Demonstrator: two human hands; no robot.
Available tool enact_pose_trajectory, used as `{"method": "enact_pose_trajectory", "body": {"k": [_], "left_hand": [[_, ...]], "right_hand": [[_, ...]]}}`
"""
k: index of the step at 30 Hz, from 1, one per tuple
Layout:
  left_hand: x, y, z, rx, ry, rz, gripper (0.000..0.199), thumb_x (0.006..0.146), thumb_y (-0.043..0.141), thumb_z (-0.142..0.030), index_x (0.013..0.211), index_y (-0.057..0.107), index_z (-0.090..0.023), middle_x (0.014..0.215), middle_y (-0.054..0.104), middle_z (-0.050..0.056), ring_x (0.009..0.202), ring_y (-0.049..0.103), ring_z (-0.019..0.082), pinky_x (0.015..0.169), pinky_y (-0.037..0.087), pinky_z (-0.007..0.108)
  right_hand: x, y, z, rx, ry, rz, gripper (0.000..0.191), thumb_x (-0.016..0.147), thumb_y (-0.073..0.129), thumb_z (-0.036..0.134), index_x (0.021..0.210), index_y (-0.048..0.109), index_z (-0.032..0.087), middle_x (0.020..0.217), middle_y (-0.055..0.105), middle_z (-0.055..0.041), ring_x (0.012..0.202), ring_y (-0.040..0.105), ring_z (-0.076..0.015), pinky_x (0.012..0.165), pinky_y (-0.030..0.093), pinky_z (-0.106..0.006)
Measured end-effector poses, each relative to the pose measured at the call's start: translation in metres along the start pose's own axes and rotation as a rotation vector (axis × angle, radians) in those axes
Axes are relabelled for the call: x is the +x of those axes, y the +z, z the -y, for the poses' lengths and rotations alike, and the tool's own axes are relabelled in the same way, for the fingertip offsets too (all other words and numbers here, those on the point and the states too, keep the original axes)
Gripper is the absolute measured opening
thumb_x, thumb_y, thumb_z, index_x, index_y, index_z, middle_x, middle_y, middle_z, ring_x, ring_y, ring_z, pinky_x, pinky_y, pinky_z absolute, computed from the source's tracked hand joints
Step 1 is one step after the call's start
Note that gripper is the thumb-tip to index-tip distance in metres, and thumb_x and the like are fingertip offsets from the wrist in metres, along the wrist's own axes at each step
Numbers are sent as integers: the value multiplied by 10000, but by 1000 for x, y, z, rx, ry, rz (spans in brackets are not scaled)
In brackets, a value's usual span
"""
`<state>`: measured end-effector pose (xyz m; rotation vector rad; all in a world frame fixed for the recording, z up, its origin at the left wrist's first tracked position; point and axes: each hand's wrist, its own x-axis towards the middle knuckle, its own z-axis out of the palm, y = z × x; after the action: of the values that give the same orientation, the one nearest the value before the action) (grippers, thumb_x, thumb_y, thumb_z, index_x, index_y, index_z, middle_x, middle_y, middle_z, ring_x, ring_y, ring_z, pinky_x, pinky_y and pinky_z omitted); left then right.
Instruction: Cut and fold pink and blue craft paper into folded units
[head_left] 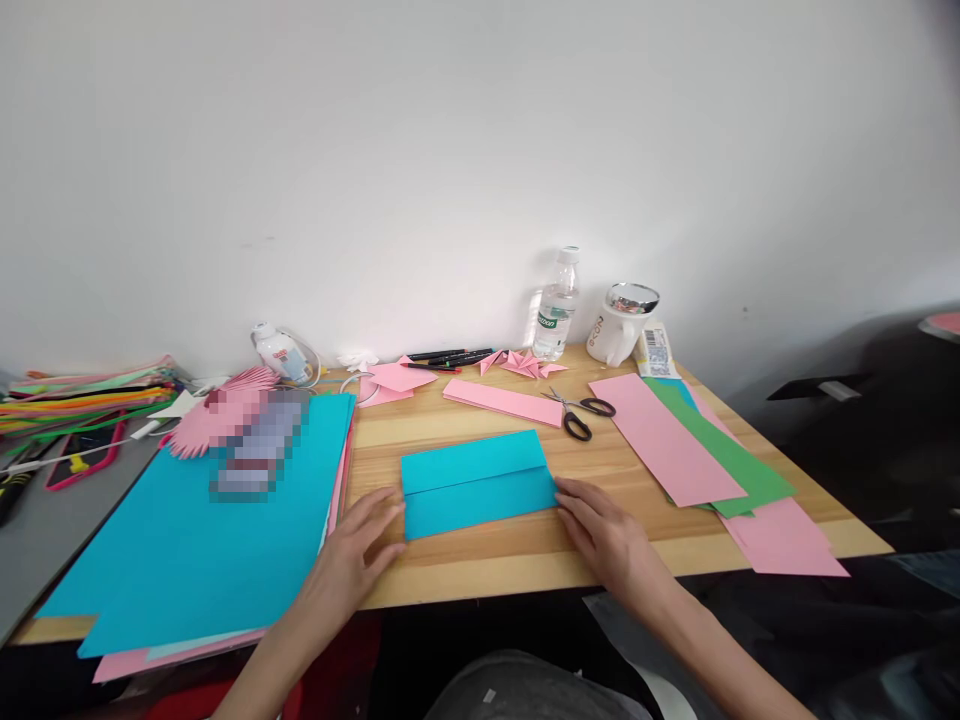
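Note:
A folded sheet of blue paper (480,505) lies on the wooden table in front of me, a flap edge running lengthwise across it. My left hand (352,550) rests by its left edge, thumb and fingers spread, fingertips close to the paper. At the opposite short edge, the fingers of my right hand (606,535) are drawn together on the paper's side. Beyond the sheet are a folded pink paper strip (502,402) and black-handled scissors (577,424), blades partly apart.
A stack of large blue sheets (202,560) covers the left side, with a pleated pink paper fan (225,410) on top. Pink strips (667,440) and green paper (757,480) lie right. A water bottle (556,310), white mug (616,335) and pens (450,357) line the wall.

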<state>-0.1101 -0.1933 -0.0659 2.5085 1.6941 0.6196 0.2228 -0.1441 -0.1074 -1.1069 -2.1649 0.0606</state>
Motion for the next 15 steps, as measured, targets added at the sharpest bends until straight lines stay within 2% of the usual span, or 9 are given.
{"method": "enact_pose_trajectory", "body": {"k": [2,4,6,9,12,15], "left_hand": [[2,4,-1,-21,-39,-153,324,854,500,-330,1153,556,-221,1128,620,81,1044,591,214,853,518,370],[6,4,-6,-19,-32,-233,298,861,489,-308,1133,551,-204,1070,638,75,1014,605,204,849,524,360],[11,4,-14,-20,15,-204,291,884,451,-279,1152,530,-196,1121,622,80,1055,585,192,880,512,352],[19,8,-24,14,129,-65,299,926,351,-239,1159,533,-195,1268,545,87,1169,505,179,944,474,354],[24,21,-26,128,241,-28,297,916,385,-236,1148,556,-165,1265,555,99,1229,442,217,983,439,415],[24,35,-23,203,272,-27,289,917,374,-201,1100,595,-165,1171,622,92,1168,505,219,954,461,429]], "right_hand": [[9,-3,-2,-3,1,-1,221,899,413,183,1000,609,172,1089,624,-131,992,608,-241,816,548,-397],[22,-5,-3,-5,-11,15,220,899,413,173,1022,596,170,1113,611,-135,1003,599,-238,818,540,-395],[40,-4,-2,-1,-46,58,232,894,423,173,1071,574,164,1150,591,-136,1054,570,-241,852,518,-402],[70,3,-2,-5,-136,142,312,875,462,181,1182,509,147,1231,542,-144,1189,467,-262,939,450,-435],[96,13,-1,-70,-197,266,527,805,556,156,1304,388,147,1315,471,-144,1262,369,-301,985,373,-500],[110,19,0,-115,-211,396,639,755,633,185,1327,353,140,1214,539,-152,1165,458,-305,919,414,-477]]}}
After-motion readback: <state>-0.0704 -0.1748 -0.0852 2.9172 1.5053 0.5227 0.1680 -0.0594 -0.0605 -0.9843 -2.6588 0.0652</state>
